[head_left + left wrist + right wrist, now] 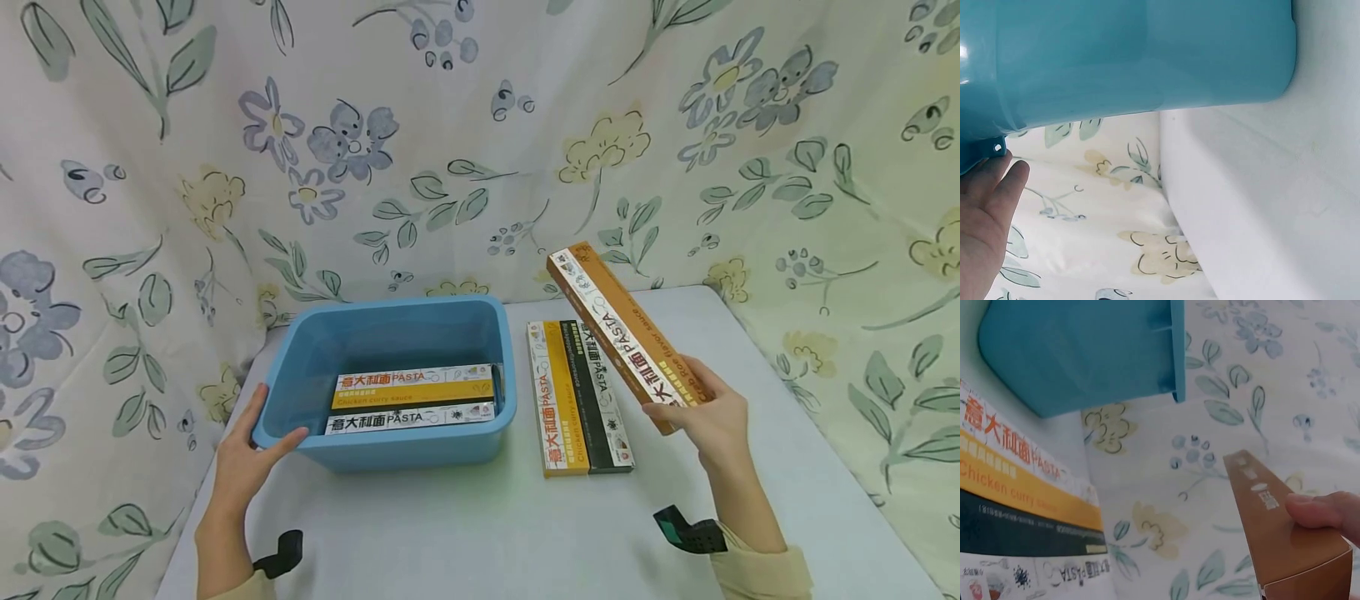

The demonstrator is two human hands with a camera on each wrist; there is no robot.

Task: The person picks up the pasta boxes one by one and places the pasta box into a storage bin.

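The right grip (708, 408), a bare hand right of centre in the head view, is pinching the lower end of a brown pasta box (622, 335), thumb on one side and fingers on the other. The box is slanting up towards the upper left, clear of the desk (480, 533). It is looking like stiff, thin card: probably fairly light, smooth enough to slip a little, and liable to crease under a hard squeeze. Held by one end, its long far end is likely levering downwards; taking hold nearer the middle, across the narrow sides, would be balancing it better.

Below it, a yellow box (557, 400) and a dark box (600, 408) are lying side by side. At centre-left, the left grip (243, 458) is spreading wide, thumb and fingers resting on the corner of a blue bin (397, 450), where two similar boxes (412, 389) are lying.
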